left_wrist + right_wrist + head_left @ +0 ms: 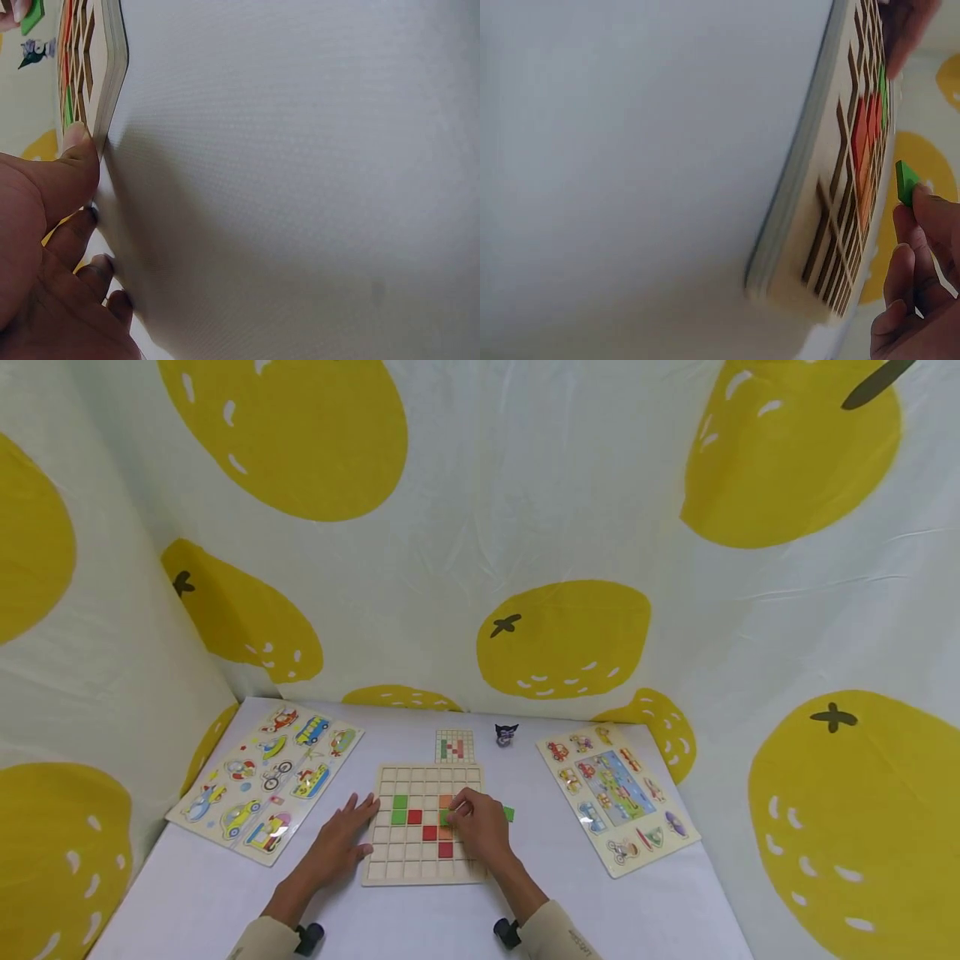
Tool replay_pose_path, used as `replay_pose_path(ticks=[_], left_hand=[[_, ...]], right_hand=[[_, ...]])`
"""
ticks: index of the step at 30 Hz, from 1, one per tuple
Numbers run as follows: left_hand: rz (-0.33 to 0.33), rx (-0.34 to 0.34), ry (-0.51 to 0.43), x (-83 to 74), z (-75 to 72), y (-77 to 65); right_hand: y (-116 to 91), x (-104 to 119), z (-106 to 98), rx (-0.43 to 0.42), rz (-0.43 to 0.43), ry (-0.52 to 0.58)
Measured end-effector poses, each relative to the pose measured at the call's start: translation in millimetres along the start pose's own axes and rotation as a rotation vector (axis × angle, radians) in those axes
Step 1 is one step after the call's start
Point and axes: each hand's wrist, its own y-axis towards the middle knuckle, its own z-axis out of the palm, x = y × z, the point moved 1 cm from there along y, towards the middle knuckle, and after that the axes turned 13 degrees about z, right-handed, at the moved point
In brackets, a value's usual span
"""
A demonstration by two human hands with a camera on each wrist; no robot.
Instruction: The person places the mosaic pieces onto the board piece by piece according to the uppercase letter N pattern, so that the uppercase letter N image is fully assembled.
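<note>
A wooden grid board (420,870) lies on the white table. Green tiles (400,809), red tiles (430,833) and orange tiles (446,800) sit in some of its squares. Between thumb and fingertips, my right hand (483,828) pinches a green square tile (906,182); the right wrist view shows it raised above the board. My left hand (339,845) rests at the board's left edge, fingers spread, thumb (76,142) touching the rim. Another green tile (509,814) shows just right of my right hand, which partly covers the board's right side.
Behind the board lies a small pattern card (455,746), with a dark cat-like figurine (506,734) beside it. A vehicle picture puzzle (258,777) lies to the left, another picture puzzle (618,797) to the right. A fruit-print curtain (465,552) hangs behind the table.
</note>
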Motion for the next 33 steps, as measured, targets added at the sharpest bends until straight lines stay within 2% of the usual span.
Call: replay_pose_path(ticks=[7, 14, 18, 21, 27, 33], left_hand=[[-0.004, 0.015, -0.005, -0.1, -2.6, -1.3], [-0.005, 0.016, -0.016, 2.2, -3.5, -1.5], [-0.013, 0.023, -0.025, 4.6, -0.7, -1.0], [-0.001, 0.002, -0.020, 5.9, 1.6, -1.9], [0.035, -0.044, 0.004, 6.0, 3.2, -3.2], [0.035, -0.039, -0.007, 5.3, 2.1, -1.2]], right_hand=[[-13.9, 15.1, 32.9, 0.042, -0.066, 0.013], [-17.1, 29.0, 59.5, 0.054, -0.076, 0.017], [-18.6, 35.1, 65.5, 0.057, -0.063, -0.017], [-20.3, 38.4, 66.5, 0.066, -0.053, -0.053], [-20.6, 42.6, 68.9, 0.023, -0.096, -0.133], [-19.9, 48.0, 70.0, 0.022, -0.075, -0.196]])
